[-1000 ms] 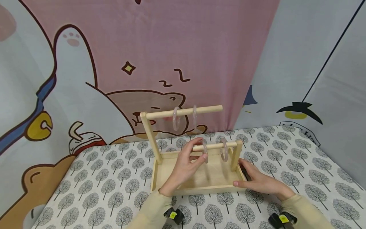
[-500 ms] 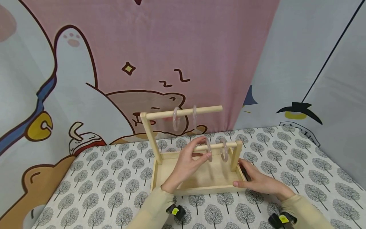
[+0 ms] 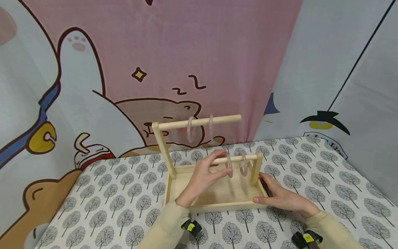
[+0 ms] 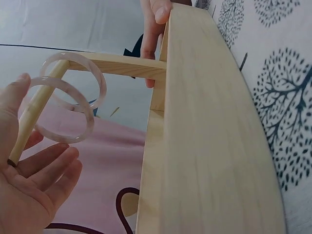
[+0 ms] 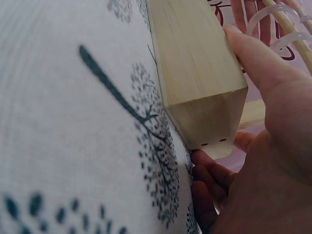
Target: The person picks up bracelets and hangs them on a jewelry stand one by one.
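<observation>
A pale wooden bangle stand [image 3: 214, 207] has a tray base, a high bar and a lower bar. My left hand [image 3: 202, 176] is at the lower bar [image 3: 235, 159], its thumb and fingers holding a translucent pinkish bangle [image 3: 229, 166] threaded on it. In the left wrist view, thumb and fingers meet that bangle [image 4: 90, 122] at its edges. A second bangle [image 3: 243, 166] hangs to its right, near the post. My right hand [image 3: 280, 195] grips the tray's right end, thumb on the front corner; its fingers reach round the end wall [image 5: 209, 122] in the right wrist view.
Two more bangles, one on the left [image 3: 190, 129] and one on the right [image 3: 211, 128], hang from the high bar [image 3: 227, 119], whose right end is free. Tree-print cloth [image 3: 124, 197] covers the table. A cartoon-print curtain [image 3: 217, 52] stands close behind.
My left hand has shifted slightly right along the lower bar, and the bangle it holds has slid right with it, closer to the second one. The right hand and stand stay put.
</observation>
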Tool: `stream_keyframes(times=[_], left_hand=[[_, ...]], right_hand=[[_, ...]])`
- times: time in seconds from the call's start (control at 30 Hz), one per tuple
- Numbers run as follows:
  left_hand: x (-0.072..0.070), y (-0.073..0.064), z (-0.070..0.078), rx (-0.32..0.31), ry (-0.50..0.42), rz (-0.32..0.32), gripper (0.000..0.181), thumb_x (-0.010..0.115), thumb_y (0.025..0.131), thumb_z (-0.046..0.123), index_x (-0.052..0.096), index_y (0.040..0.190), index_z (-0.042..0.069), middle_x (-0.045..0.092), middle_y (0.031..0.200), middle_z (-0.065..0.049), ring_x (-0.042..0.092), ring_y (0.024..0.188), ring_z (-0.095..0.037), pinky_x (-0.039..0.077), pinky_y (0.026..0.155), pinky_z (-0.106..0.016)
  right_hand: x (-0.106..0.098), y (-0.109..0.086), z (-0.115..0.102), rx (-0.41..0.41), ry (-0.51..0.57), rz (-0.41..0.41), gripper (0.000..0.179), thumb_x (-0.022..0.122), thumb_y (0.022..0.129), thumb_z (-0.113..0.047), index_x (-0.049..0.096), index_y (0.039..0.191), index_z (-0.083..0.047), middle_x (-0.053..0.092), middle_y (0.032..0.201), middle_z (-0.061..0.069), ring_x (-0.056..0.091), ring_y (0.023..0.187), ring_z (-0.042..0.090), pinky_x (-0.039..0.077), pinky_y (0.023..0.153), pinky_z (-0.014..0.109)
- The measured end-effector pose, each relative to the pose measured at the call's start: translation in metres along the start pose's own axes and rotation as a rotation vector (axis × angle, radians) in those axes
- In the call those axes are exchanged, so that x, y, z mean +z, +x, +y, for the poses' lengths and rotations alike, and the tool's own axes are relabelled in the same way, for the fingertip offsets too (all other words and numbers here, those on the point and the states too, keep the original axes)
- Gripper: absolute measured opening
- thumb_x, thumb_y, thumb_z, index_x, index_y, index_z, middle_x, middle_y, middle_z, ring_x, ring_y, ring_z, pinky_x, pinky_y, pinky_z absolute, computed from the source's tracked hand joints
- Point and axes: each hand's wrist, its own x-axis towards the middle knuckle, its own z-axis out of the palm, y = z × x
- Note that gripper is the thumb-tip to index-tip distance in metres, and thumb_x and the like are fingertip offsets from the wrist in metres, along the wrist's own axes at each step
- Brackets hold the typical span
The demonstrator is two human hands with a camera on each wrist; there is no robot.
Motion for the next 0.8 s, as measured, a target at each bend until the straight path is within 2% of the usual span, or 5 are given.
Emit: stream_keyframes(times=[0.2, 0.47, 0.8], left_hand=[[-0.002, 0.0, 0.001, -0.015, 0.038, -0.028, 0.06, 0.076, 0.084, 0.025, 0.053, 0.137, 0.011, 0.06, 0.131, -0.005, 0.051, 0.124, -0.018, 0.035, 0.107, -0.043], [-0.005, 0.0, 0.002, -0.004, 0.067, -0.067, 0.064, 0.074, 0.086, 0.026, 0.047, 0.142, 0.011, 0.057, 0.134, -0.008, 0.049, 0.127, -0.022, 0.033, 0.108, -0.046], [-0.011, -0.003, 0.004, -0.058, 0.084, -0.1, 0.072, 0.073, 0.086, 0.031, 0.04, 0.147, 0.014, 0.05, 0.141, -0.01, 0.045, 0.13, -0.022, 0.032, 0.109, -0.047]], right_hand=[[0.001, 0.0, 0.0, -0.006, 0.001, 0.002, 0.092, 0.073, 0.085, -0.032, 0.018, 0.147, 0.009, 0.019, 0.145, 0.039, 0.016, 0.131, 0.059, 0.018, 0.095, 0.078], [0.001, 0.0, -0.001, -0.014, 0.015, 0.001, 0.091, 0.072, 0.085, -0.03, 0.018, 0.147, 0.009, 0.018, 0.145, 0.039, 0.016, 0.131, 0.06, 0.017, 0.094, 0.079], [-0.001, -0.001, -0.002, 0.004, 0.011, -0.004, 0.092, 0.072, 0.085, -0.031, 0.017, 0.148, 0.008, 0.016, 0.146, 0.039, 0.014, 0.131, 0.06, 0.018, 0.093, 0.08]])
